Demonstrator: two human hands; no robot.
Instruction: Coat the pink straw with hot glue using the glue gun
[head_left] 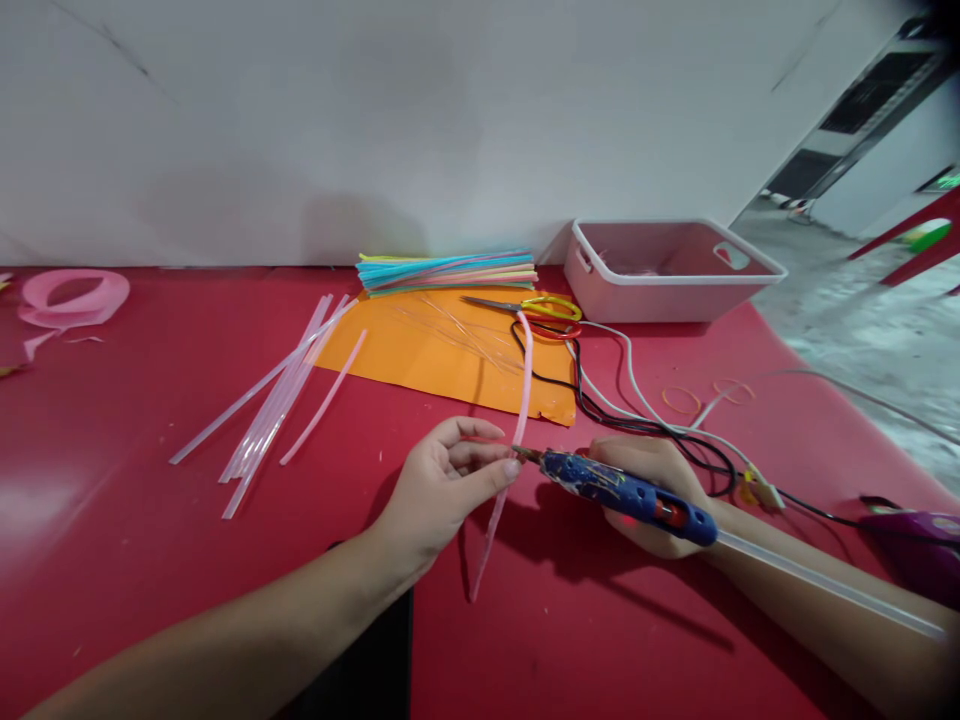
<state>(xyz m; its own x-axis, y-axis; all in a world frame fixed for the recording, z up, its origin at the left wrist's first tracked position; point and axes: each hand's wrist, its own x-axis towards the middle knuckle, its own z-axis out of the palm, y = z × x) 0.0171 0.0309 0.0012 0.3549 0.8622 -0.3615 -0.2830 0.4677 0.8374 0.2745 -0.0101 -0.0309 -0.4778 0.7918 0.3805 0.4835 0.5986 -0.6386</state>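
My left hand (457,470) pinches a thin pink plastic strip (526,375) near its middle between thumb and fingers. The strip stands roughly lengthwise away from me, its upper part bending slightly at the top. My right hand (652,490) is wrapped round a blue hot glue gun (592,478) with dried glue on its body. A long clear glue stick (825,580) sticks out of the gun's back end. The nozzle (527,454) is at the strip, right beside my left fingertips; whether it touches is too small to tell.
Several translucent pink strips (274,410) lie at left, with a pink ribbon roll (75,295) farther off. Scissors (551,307) rest on an orange sheet (420,350), before a bundle of coloured sticks (446,272). A pink basket (675,298) and tangled cables (630,420) are at right.
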